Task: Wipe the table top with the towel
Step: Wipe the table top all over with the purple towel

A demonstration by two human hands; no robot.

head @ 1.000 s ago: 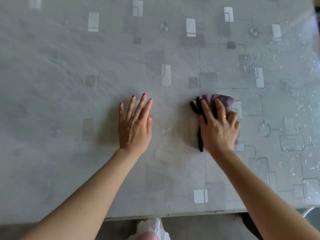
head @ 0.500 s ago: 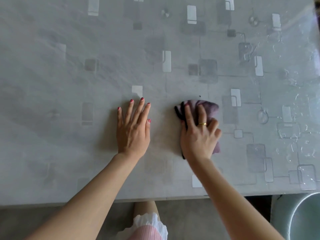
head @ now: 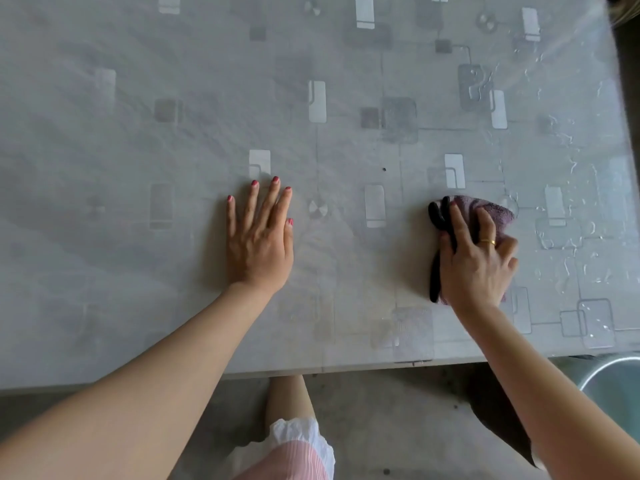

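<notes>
Two bare hands on a grey patterned table, the right one pressing a bunched towel.

Nearest, below the table edge, a leg in a pink striped garment with a white frill (head: 301, 452) stands on the concrete floor, and the rim of a round metal basin (head: 616, 375) shows at the near right. On the grey table top with its printed rectangles under a clear cover (head: 138, 133), the left hand (head: 258, 240) lies flat, palm down, fingers slightly apart and holding nothing. Well to its right, the right hand (head: 476, 258), wearing a gold ring (head: 487, 241), presses down with fingers spread over the crumpled purple towel with black trim (head: 491, 211), near the table's right side. Beyond the towel the cover looks wrinkled or wet; I cannot tell which.
</notes>
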